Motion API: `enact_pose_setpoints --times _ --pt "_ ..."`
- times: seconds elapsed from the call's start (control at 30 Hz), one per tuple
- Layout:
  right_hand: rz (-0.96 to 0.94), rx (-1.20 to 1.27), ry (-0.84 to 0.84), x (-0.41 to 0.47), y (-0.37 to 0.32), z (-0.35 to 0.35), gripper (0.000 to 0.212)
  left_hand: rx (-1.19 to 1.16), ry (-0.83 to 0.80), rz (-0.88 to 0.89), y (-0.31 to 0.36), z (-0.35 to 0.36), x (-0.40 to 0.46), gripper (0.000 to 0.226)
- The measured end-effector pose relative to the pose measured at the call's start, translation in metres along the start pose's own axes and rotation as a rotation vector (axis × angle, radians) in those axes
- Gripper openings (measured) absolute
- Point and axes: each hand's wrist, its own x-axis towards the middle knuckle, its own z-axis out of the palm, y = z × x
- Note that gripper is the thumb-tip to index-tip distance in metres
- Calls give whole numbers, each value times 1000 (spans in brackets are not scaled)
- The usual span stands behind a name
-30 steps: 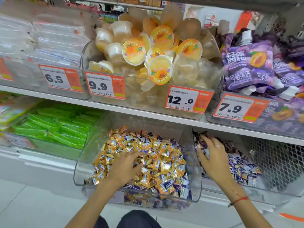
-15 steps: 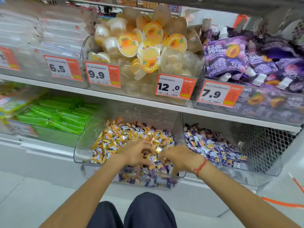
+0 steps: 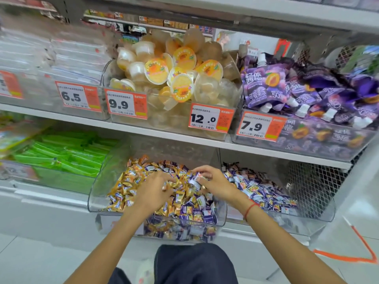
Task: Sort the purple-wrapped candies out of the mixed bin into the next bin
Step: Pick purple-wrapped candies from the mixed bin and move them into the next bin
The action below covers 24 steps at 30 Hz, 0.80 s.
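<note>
- A purple candy (image 3: 197,177) sits pinched in the right hand (image 3: 215,184), over the mixed bin (image 3: 96,193).
- More purple and gold candies fill that bin.
- The left hand (image 3: 152,191) rests on the pile beside the right, fingers curled into the candies; whether it grips one cannot be told.
- The next bin (image 3: 326,210), just right of the mixed bin, holds purple candies.

Bright, even lighting from overhead; soft, faint shadows only. Mild glare on clear bin (image 3: 96,193) walls and jelly cups (image 3: 180,76). Motion blur across left shelf (image 3: 51,58) and right edge; price tags (image 3: 207,117) at centre sharp, digits readable. Wide-angle distortion: shelf lines bowed, corners stretched. Fingers (image 3: 164,182) slightly smeared. Floor (image 3: 30,259) washed out, pale.
</note>
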Motion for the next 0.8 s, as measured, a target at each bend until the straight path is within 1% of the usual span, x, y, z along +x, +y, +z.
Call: enact_pose_setpoints --times 0.03,0.07,0.13,0.17,0.2,0.27,0.3,0.37,0.43,0.5,0.53,0.6,0.63,0.7,0.73,0.8 --pt "54 68 -2 -1 -4 0 23 -52 -63 40 5 2 1 29" --pt "105 80 -12 -2 -9 0 25 -57 -145 80 9 5 2 33" --pt "184 53 -54 -4 -12 1 31 47 -312 138 12 13 5 43" --pt "188 -10 -70 -3 -13 1 32 100 -356 143 12 15 7 44" --pt "168 -93 -89 -2 -14 2 32 132 -358 132 10 16 9 41" --pt "94 -269 -116 1 -14 4 32 161 -272 99 5 18 14 24" --pt "46 -365 -111 3 -14 6 32 179 -231 74 2 18 15 16" --pt "-31 -557 -40 9 -12 10 27 205 -179 23 -3 17 14 9" --pt "-93 -712 32 13 -6 12 20 210 -127 -17 -6 15 11 5" --pt "-100 -802 42 18 -1 11 12 221 -73 -71 -9 11 8 9" --pt "-90 -834 33 19 1 11 14 235 -55 -99 -10 9 7 12" --pt "-49 -845 22 20 -1 10 27 256 -32 -118 -11 5 3 18" --pt "-36 -805 17 21 -1 10 30 234 -25 -97 -10 3 1 21" --pt "-34 -675 7 22 -2 6 28 87 -44 -4 -2 0 -4 23" --pt "-46 -616 5 22 -1 3 25 1 -85 62 3 -1 -6 23" --pt "-78 -574 -23 17 2 -5 22 -85 -231 176 16 -2 -7 24"
